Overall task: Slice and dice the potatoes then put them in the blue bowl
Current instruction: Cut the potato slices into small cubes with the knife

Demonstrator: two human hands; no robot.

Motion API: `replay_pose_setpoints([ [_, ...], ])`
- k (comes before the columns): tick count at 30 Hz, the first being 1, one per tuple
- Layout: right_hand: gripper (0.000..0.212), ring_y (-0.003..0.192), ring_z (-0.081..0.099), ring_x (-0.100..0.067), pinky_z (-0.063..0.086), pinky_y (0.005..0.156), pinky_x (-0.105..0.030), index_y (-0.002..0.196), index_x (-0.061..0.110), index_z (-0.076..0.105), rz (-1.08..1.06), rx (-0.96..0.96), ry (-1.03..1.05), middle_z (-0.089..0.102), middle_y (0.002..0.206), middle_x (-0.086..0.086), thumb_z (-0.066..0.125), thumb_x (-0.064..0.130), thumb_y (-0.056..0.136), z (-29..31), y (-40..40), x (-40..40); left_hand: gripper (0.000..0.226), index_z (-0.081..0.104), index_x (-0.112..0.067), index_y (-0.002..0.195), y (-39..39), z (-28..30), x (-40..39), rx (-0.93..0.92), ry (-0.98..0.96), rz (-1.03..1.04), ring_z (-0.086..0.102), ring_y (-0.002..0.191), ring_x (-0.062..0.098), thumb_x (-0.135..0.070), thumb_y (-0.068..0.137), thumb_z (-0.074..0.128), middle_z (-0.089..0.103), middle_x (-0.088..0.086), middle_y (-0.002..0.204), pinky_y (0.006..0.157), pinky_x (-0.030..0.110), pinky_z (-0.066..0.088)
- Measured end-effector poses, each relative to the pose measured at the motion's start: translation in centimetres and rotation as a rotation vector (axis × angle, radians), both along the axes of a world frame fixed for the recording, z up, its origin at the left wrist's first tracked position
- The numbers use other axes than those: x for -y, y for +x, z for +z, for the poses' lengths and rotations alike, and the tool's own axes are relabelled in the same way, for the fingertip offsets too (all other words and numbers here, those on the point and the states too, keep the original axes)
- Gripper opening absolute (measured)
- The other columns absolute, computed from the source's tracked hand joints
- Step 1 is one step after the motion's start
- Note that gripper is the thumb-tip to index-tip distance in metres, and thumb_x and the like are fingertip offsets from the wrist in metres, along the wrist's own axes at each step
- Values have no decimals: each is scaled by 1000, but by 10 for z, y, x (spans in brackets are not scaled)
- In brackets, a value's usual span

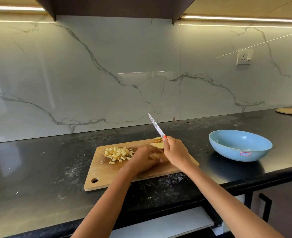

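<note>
A wooden cutting board (105, 170) lies on the black counter. A pile of diced potato (118, 152) sits on its left half. Several potato slices (159, 142) lie near the board's far edge. My left hand (146, 158) is blurred over the middle of the board, its fingers on some potato pieces; whether it grips them I cannot tell. My right hand (175, 151) grips the handle of a knife (155, 125) whose blade points up and away, lifted off the board. The blue bowl (239, 145) stands to the right of the board and looks empty.
A marble backsplash rises behind the counter, with a wall socket (244, 57) at the right. A round wooden plate (290, 111) lies at the far right of the counter. A cabinet with a dark handle (266, 206) sits below the counter's front edge.
</note>
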State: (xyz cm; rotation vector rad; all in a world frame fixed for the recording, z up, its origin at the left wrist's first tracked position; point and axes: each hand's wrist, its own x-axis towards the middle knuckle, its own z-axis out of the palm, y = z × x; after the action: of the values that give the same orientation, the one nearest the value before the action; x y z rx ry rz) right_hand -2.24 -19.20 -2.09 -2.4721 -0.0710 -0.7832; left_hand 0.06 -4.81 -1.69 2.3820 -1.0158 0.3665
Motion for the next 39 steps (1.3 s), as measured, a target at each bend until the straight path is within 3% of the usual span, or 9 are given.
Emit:
replay_pose_setpoints([
  [5,32,45,39,-6,22,44,-20,76,13,45,56,174,116,41,53,7,31,23,102,8,36,-5,20,59,-14,105,13,-6,0,116,183,0,45,90,12,-28,94,50,55,0,102,84,25,38],
  [9,32,45,42,-12,26,43,-21,79,9,50,61,226,137,48,56,1,32,22,102,3,63,2,28,53,-18,111,32,-3,-22,184,389,220,48,100,15,-37,97,37,55,0,111,90,31,35],
  [12,35,45,41,-13,28,44,-24,77,11,49,13,258,196,42,54,4,30,27,102,1,77,10,21,56,-22,103,44,5,-45,188,313,390,53,100,12,-37,95,44,61,-5,109,90,32,31],
  [17,34,59,50,-22,40,54,-35,77,12,49,-16,277,271,47,61,-2,31,25,102,-3,84,15,24,62,-20,108,52,16,-61,110,92,524,57,102,19,-15,96,41,66,-1,104,88,34,29],
  [21,32,51,43,-9,31,50,-22,79,13,49,1,285,252,41,57,8,30,24,102,-3,78,16,11,66,-23,97,44,17,-66,-56,-79,243,60,87,8,-19,87,63,66,-10,88,86,34,46],
  [24,31,49,40,-4,26,47,-19,78,13,47,-15,298,290,41,56,8,31,22,102,-1,71,18,20,69,-25,89,31,17,-65,-225,-33,150,55,88,0,-25,72,78,63,-14,90,78,22,44],
  [28,32,48,40,-4,26,47,-19,78,13,47,-33,301,328,41,55,7,30,24,103,-1,65,19,11,71,-29,86,30,12,-61,-82,26,302,58,100,12,-20,80,71,67,-7,101,97,41,41],
  [34,32,52,42,-3,29,48,-17,81,12,49,-68,295,385,42,58,8,30,25,103,0,62,20,37,69,-22,102,33,7,-50,132,-22,512,56,109,17,-2,94,38,66,-5,113,92,36,30],
  [39,37,54,44,-3,32,50,-18,83,7,53,-86,287,438,43,60,8,29,27,102,0,66,20,23,64,-19,112,42,3,-17,130,-35,391,60,97,13,-18,93,50,67,-2,108,92,38,44],
])
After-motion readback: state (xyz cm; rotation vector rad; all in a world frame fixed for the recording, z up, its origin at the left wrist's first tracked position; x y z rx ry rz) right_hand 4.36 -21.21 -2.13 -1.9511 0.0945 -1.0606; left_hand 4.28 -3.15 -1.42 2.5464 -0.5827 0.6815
